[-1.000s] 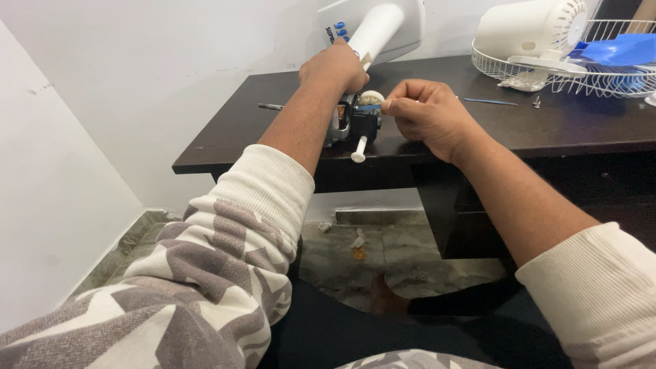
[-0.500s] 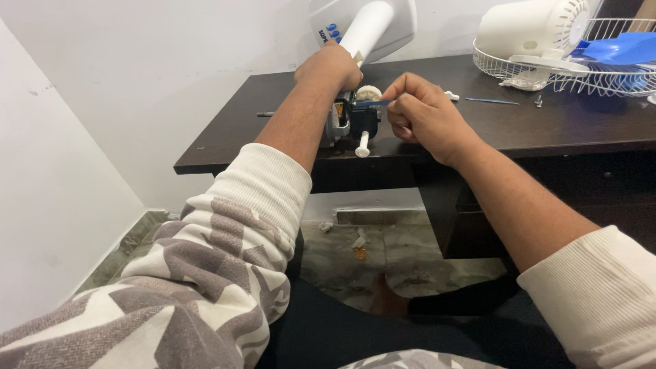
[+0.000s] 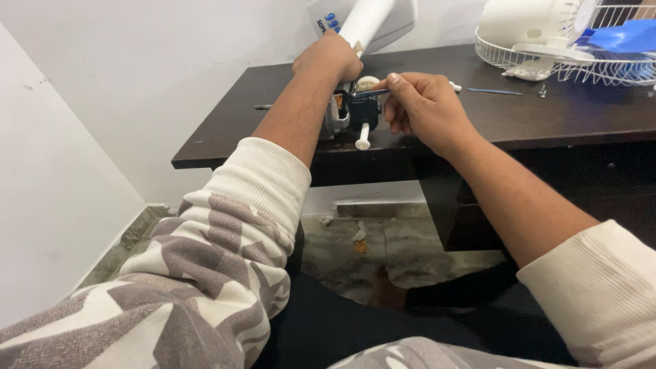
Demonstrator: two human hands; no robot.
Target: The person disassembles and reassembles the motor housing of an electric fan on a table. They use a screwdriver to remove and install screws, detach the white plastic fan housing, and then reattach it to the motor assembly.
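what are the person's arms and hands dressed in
Both hands, left hand and right hand, are bare, with no gloves. Both sleeves are pushed up the forearms: cream ribbed cuffs, the left sleeve in a grey-brown and cream zigzag knit pattern, the right sleeve showing mostly cream.

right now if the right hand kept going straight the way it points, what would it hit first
The right hand points left with a thin tool. It would likely meet the small black motor part first, held by the left hand; depth is unclear.

Dark brown table point(image 3: 547, 116); white fan housing point(image 3: 523, 24); blue blade point(image 3: 625, 34); grey-and-cream patterned sleeve point(image 3: 205, 273).
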